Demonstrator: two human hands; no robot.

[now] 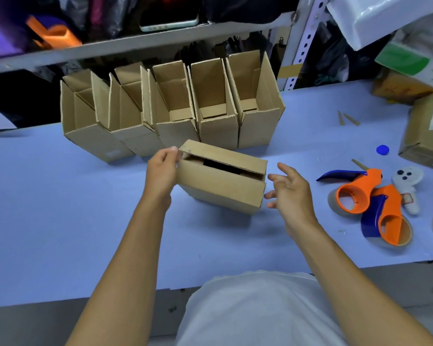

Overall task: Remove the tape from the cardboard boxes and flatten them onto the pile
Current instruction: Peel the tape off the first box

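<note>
- A pale blue table (60,208) carries everything; its near edge runs along the bottom, in front of the person's white shirt (255,308).
- A row of five open brown cardboard boxes (175,108) stands along the table's far edge, flaps up, the leftmost ones leaning.
- A smaller brown cardboard box (223,181) sits in the table's middle, just in front of that row, its top flaps partly closed with a dark gap between them.
- Two orange-and-blue tape dispensers (368,203) lie touching each other near the right edge, beside a white handheld controller (408,188).
- The left hand (163,168) holds the smaller box's left end, fingers curled over its top corner.
- The right hand (290,191) hovers just beside the box's right end, fingers spread and loose, gripping nothing.
- A small blue cap (382,149) lies toward the right edge.
</note>
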